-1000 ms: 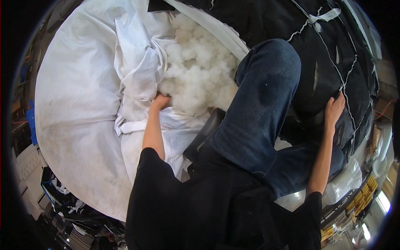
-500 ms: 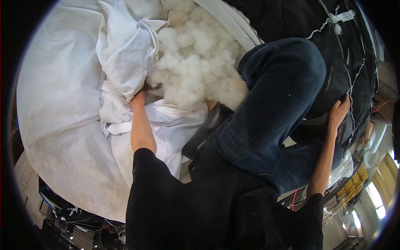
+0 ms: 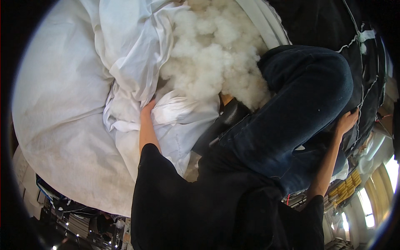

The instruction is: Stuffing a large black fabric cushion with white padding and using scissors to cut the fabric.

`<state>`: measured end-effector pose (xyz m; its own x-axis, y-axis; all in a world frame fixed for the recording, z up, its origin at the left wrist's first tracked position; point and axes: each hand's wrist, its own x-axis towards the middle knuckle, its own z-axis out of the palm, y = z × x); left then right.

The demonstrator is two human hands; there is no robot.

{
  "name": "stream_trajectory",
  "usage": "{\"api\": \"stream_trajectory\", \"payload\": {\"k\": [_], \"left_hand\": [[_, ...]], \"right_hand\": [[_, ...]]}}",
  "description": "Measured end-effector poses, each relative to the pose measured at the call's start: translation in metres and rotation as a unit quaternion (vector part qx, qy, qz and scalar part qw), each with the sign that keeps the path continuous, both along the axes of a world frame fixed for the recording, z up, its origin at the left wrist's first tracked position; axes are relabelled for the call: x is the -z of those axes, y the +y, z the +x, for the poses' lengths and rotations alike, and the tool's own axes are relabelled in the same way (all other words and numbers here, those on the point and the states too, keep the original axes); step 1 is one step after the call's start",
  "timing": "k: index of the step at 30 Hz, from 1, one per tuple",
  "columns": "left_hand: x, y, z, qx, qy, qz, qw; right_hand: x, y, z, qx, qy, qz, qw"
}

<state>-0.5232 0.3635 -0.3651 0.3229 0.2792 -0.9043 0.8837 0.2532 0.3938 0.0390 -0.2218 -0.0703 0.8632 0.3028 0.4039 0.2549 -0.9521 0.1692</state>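
Observation:
My left hand (image 3: 148, 107) is closed on the gathered folds of a white cloth (image 3: 133, 62), its fingertips hidden in the fabric. Beside it, pleats of white cloth fan out toward my leg. A large heap of fluffy off-white fibre stuffing (image 3: 216, 50) lies just beyond, within the opening of the cloth. Over on the right, my right hand (image 3: 348, 121) reaches past my bent knee and grips black fabric (image 3: 321, 25) near its pale seam; the fingertips are partly out of sight.
My bent leg in dark jeans (image 3: 304, 91) lies between the stuffing and my right arm. A dark textured shoe (image 3: 231, 114) presses against the white cloth. A smooth white rounded surface (image 3: 54, 112) fills the left. Yellow stacked items (image 3: 345, 186) stand at the lower right.
The white cloth beyond my left hand has spread upward and wider. In the picture, my left hand, the stuffing and my leg have shifted rightward; my right hand sits slightly lower.

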Motion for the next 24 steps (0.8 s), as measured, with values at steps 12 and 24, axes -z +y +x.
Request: {"api": "stream_trajectory", "payload": {"k": [12, 24], "left_hand": [[0.014, -0.053, 0.097, -0.056, -0.08, -0.248, 0.964], [-0.132, -0.162, 0.107, -0.016, -0.124, -0.192, 0.974]], "right_hand": [[-0.009, 0.015, -0.014, -0.032, -0.026, 0.056, 0.998], [-0.015, 0.018, -0.015, -0.034, -0.049, 0.094, 0.994]]}}
